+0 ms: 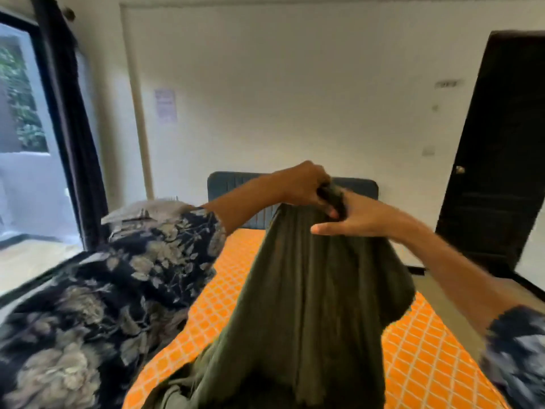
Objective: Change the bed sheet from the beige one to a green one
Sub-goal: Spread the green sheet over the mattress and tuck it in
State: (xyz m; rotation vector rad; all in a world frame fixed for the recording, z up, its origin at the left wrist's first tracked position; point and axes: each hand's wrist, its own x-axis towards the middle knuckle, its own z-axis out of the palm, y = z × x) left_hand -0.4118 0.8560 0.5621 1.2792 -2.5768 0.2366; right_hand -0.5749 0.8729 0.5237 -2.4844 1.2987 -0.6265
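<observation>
- The person holds a green sheet (309,284) up in front of them, over the bed (224,293).
- The left hand (306,180) has its fingers curled round the bunched top edge of the green sheet, knuckles upward.
- The right hand (351,216) grips the same bunched edge just beside the left; its thumb juts out to the left below the fold, and the other fingers pinch the cloth.
- From the two hands the green sheet hangs down in long folds, and its lower part lies on the bed near the bottom of the view.
- The bed shows an orange mattress cover with a white diamond pattern, bare on both sides of the hanging sheet.
- A dark headboard (236,184) stands at the far end against the white wall (295,84).
- Both forearms come out of dark floral sleeves (124,276).
- A dark door (498,149) is at the right, and a window (20,128) with a dark curtain (70,113) is at the left.
</observation>
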